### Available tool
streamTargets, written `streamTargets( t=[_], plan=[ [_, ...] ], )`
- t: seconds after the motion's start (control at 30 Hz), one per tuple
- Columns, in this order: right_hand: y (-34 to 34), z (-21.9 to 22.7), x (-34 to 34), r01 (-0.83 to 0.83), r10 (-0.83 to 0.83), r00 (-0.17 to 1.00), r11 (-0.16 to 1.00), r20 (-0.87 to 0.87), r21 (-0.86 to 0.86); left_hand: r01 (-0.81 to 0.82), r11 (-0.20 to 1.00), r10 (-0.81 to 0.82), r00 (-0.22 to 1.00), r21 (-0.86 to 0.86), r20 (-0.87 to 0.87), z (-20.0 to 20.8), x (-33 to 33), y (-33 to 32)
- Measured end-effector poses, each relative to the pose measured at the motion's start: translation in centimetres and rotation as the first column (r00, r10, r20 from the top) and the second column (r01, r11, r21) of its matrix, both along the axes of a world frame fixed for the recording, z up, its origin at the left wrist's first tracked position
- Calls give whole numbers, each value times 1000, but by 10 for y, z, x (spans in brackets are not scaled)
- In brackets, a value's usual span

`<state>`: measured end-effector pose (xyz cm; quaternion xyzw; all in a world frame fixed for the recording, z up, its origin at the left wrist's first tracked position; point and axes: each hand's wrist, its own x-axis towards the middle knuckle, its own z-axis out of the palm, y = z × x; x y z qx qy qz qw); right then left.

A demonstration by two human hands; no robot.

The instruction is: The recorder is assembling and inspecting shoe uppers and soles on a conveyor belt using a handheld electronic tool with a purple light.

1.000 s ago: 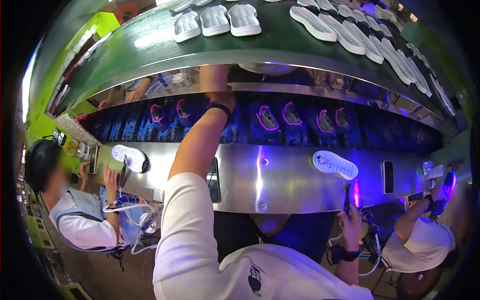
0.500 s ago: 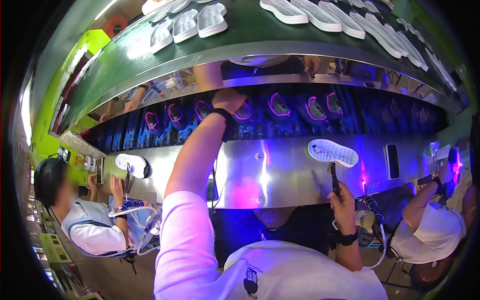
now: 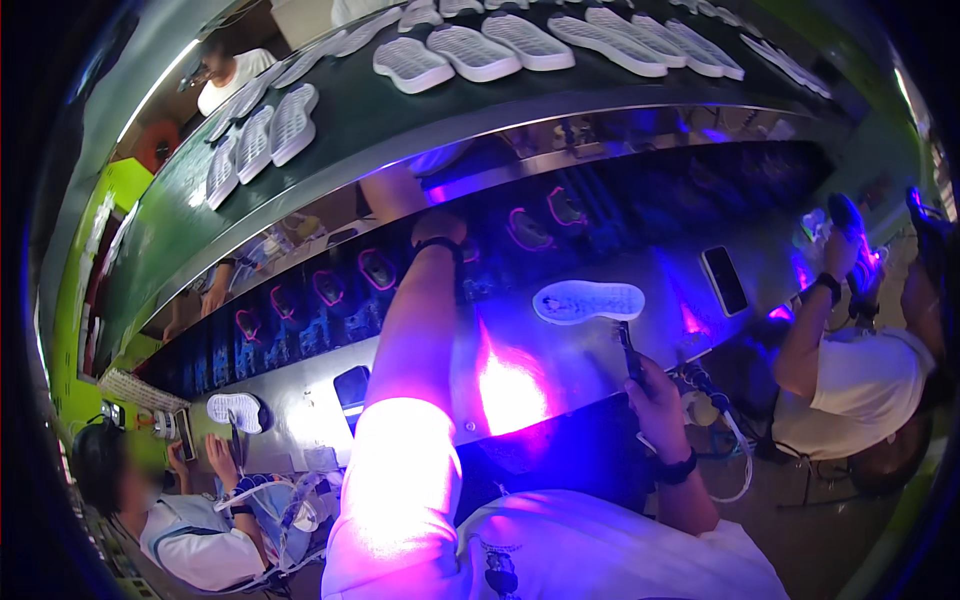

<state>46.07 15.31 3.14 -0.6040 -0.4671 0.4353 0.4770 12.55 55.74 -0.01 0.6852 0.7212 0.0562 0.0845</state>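
My left arm reaches across to the dark lower belt (image 3: 610,190). There my left hand (image 3: 440,228) is among grey shoe uppers with glowing pink edges; its fingers are hidden. One such upper (image 3: 468,248) lies just right of it, another (image 3: 378,268) to its left. My right hand (image 3: 657,400) is closed around a slim dark-handled tool (image 3: 630,350), whose exact kind I cannot make out. The tool's far end meets the near edge of a white shoe sole (image 3: 588,301), hollow side up, over the metal ledge.
Above, a green belt (image 3: 350,130) carries several white soles (image 3: 500,50). Phones lie on the metal ledge (image 3: 310,410): one (image 3: 351,390) left of my arm, another (image 3: 724,280) at right. Co-workers sit on both sides; the left one has a white sole (image 3: 236,410), the right one a dark shoe (image 3: 845,218).
The view has turned, so the ledge and belts slant more. The phone by my left arm shows more fully. My left hand stays among the uppers; my right still holds the tool.
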Motion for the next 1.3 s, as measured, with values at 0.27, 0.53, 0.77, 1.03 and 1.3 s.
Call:
streamTargets(
  t=[0.27, 0.53, 0.77, 1.03, 1.3],
  plan=[
    [-11, -15, -2, -47, 34, 996, 984, 77, 172, 52, 998, 21, 100, -26, 995, 10, -54, -184],
    [4, -9, -41, -279, 262, 958, 943, 114, 183, 105, 895, -418, 542, 434, 730, 44, -12, -375],
    [5, -7, -73, -481, 421, 843, 868, 334, 120, 238, 743, -514, 802, 626, 305, 22, 0, -460],
    [7, -21, -89, -501, 394, 795, 855, 461, 133, 325, 700, -568, 792, 636, 222, -6, 5, -480],
    [-17, -21, -92, -516, 513, 847, 856, 138, -12, 420, 667, -614, 778, 616, 134, -11, -1, -479]
  ],
)
